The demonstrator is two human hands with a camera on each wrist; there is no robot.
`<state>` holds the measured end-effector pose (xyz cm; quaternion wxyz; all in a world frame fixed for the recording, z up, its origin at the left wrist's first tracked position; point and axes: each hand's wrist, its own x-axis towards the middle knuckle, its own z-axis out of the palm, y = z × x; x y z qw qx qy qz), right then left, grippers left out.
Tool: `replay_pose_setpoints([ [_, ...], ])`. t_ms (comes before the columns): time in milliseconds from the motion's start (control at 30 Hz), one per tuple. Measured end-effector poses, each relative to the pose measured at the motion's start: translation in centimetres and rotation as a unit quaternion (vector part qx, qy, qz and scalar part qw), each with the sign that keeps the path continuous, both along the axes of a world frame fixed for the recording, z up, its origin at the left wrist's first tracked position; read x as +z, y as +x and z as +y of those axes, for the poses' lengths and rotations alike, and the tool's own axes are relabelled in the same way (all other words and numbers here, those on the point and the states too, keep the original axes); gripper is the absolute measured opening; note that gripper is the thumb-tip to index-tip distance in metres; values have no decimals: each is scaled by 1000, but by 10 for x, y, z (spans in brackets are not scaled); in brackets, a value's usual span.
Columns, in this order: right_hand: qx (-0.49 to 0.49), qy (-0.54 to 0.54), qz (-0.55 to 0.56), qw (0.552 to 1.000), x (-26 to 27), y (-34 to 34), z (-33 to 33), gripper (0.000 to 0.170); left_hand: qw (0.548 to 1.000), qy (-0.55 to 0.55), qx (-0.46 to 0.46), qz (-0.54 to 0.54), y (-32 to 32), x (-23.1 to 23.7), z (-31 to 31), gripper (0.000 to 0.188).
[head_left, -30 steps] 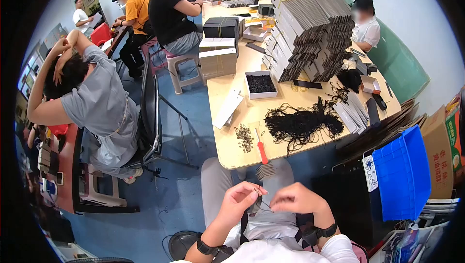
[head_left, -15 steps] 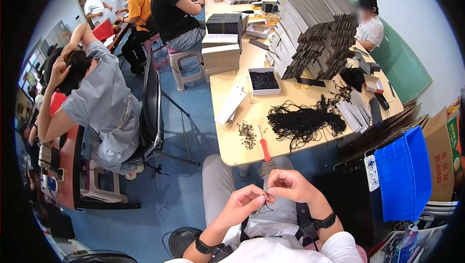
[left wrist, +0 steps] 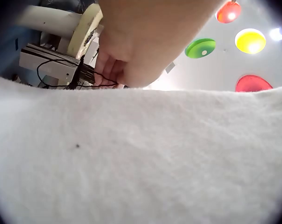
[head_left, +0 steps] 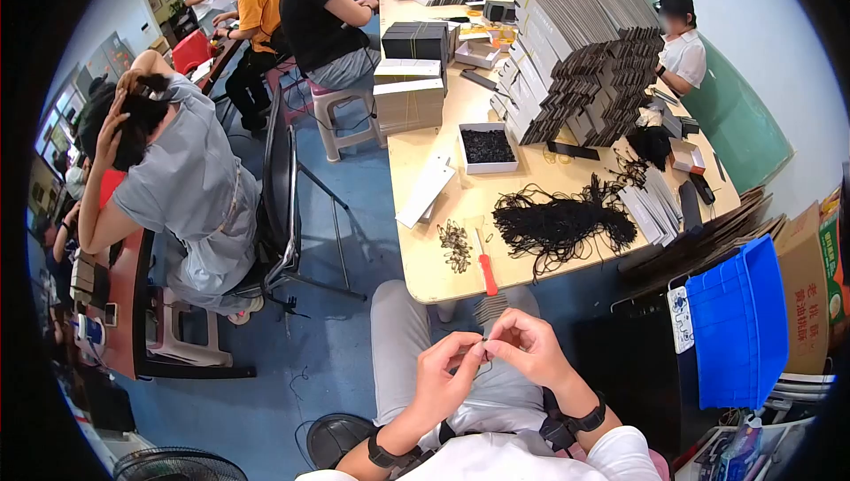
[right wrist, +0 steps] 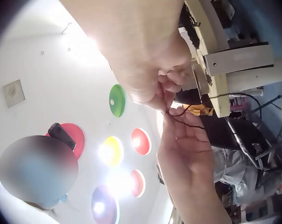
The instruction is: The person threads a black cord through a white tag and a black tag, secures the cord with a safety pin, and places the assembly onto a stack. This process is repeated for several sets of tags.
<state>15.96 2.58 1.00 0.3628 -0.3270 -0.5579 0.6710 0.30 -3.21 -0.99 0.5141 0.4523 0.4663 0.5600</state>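
Note:
Both hands meet over the lap in the head view, fingertips together. My left hand pinches a thin black cord between thumb and forefinger. Pressed up against it, my right hand pinches the same cord close to the left fingertips. In the right wrist view the cord's strands run over the left palm and loop out to the side. The exact spot where the fingertips meet is hidden by the fingers. Just beyond the hands, at the knees, sits a stack of grey-white cards with a punched hole visible in the wrist views.
On the table lie small brass-coloured wire pins, a red-handled tool and a heap of black cords. Behind are a white box of black pieces and tall card stacks. A blue bin stands right.
My right hand has come in from the right to meet the left, and both now pinch the cord together. The loose cord end that hung between them is now drawn close to the fingertips.

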Motion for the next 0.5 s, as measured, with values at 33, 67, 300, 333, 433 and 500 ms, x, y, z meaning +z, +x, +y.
replay_pose_setpoints([
  [33,0,0,0,1000,0,0,0,9,1000,0,0,0,0,2,0,12],
  [67,-1,3,7,1000,-2,1,0,10,1000,9,2,21,0,3,0,12],
  [300,7,-48,57,997,-12,3,-1,14,997,42,-20,54,-2,1,3,11],
  [333,7,-49,57,997,-12,4,-1,14,997,41,-21,54,-3,1,3,11],
  [433,11,-55,58,997,-15,6,-1,14,998,32,-42,34,-4,1,5,11],
  [500,20,-74,81,994,-20,9,-1,14,997,22,-64,23,-5,2,5,11],
])
